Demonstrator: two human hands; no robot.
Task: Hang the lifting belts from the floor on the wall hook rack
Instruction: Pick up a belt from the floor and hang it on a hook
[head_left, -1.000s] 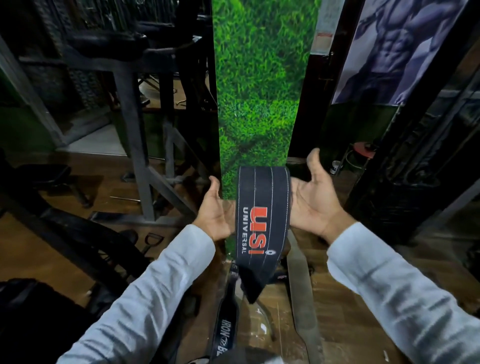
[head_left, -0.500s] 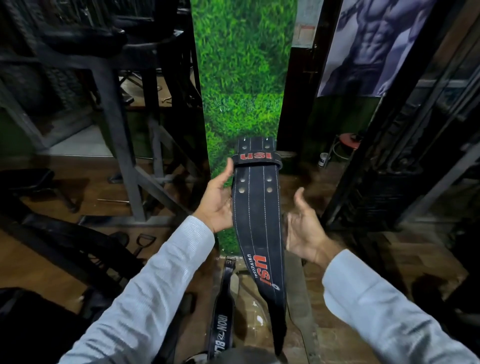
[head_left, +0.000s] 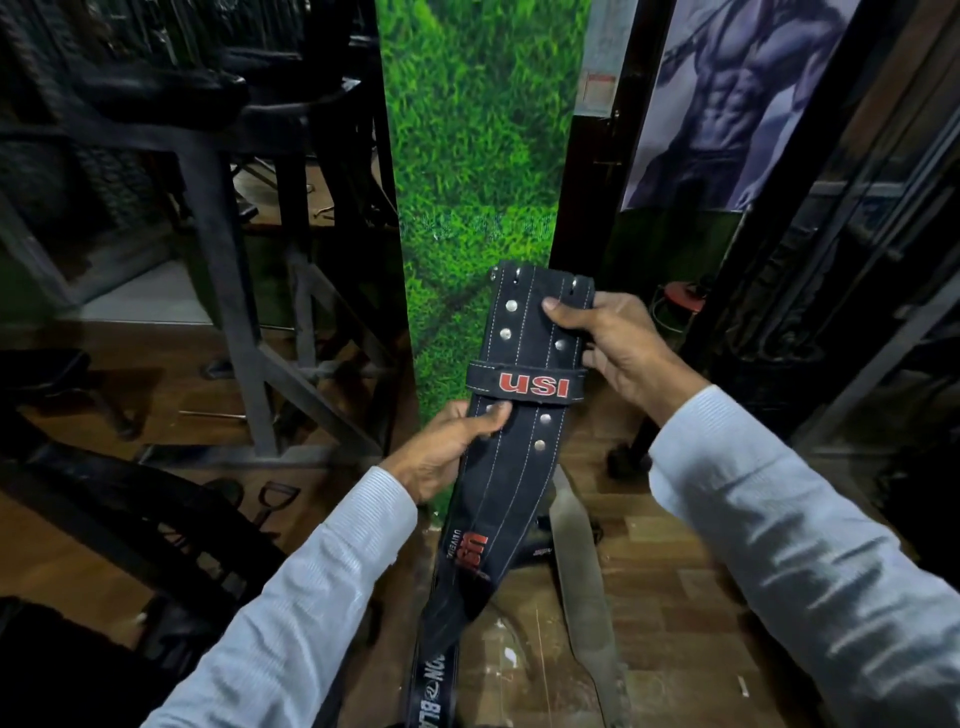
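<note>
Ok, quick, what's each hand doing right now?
Left hand: closed on the belt, at its left edge below the loop.
Right hand: closed on the belt's upper right edge.

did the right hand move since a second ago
Yes. The right hand went from open beside the black USI belt to gripping its top end, now nearer the green grass panel.

"USI" on black belt (head_left: 511, 415) loop
</note>
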